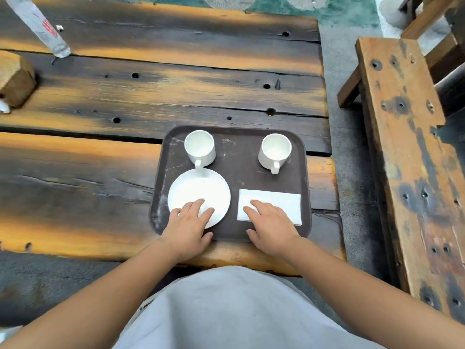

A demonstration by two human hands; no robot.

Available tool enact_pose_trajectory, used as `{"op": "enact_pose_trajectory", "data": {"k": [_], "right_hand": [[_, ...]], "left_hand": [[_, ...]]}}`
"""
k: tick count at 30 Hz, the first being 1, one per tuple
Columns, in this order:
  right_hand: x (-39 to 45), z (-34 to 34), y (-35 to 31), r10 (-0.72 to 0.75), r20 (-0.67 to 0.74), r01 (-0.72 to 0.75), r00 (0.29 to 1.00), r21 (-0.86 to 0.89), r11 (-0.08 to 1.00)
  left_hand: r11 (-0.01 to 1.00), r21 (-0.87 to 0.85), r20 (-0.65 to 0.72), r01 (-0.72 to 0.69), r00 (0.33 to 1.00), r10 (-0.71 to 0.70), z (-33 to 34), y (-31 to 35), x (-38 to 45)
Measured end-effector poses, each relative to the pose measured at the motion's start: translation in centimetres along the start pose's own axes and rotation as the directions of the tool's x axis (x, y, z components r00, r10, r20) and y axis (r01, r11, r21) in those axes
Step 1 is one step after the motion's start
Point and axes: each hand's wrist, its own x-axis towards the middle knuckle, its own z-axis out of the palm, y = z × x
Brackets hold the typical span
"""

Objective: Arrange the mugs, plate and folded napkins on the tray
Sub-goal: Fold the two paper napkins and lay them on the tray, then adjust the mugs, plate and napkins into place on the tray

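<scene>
Resting flat, left hand (187,222) on plate (198,195), right hand (273,222) on napkins (279,202) (fingers spread, gripping nothing).

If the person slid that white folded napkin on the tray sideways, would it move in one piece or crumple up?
The folded napkin looks like thin paper lying flat on the tray, so it is probably very light and floppy. Pushed from one edge it would likely buckle. With the right hand resting flat on it, it may slide whole, though its layers could shift.
</scene>
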Motion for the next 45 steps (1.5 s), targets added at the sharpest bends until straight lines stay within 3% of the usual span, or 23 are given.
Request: {"op": "enact_pose_trajectory", "data": {"k": [7,22,31,34,38,42,45], "right_hand": [[2.5,-1.2,-3.7,0.017,0.006,-0.018,1.000,0.030,0.999],[6.9,-4.2,-8.4,0.221,-0.032,-0.214,0.975,0.149,0.965],[11.5,-6.6,-7.5,0.250,-0.078,-0.218,0.965,0.287,0.933],[13.6,-7.0,-6.9,0.269,-0.075,-0.221,0.960,0.388,0.895],[16.7,-7.6,-6.3,0.353,-0.051,-0.248,0.934,0.617,0.747],[18.9,-7.6,-5.9,0.340,-0.009,-0.235,0.940,0.705,0.669],[19.3,-7.3,-5.2,0.321,-0.008,-0.222,0.947,0.706,0.672]], "left_hand": [[0.997,-0.078,-0.031,0.030,0.999,-0.032,-1.7,-3.4,-1.2],[0.978,-0.173,-0.098,-0.115,0.990,0.100,-5.0,-10.1,3.6],[0.903,-0.420,-0.175,-0.089,0.985,0.016,-7.5,-11.3,9.2],[0.857,-0.510,-0.184,-0.071,0.983,-0.028,-8.0,-11.3,11.3],[0.811,-0.583,-0.089,-0.048,0.996,-0.005,-7.9,-11.5,13.6],[0.797,-0.604,-0.010,-0.020,1.000,0.018,-7.6,-12.0,15.2],[0.819,-0.573,-0.005,-0.028,1.000,0.031,-7.1,-12.2,15.5]]}}
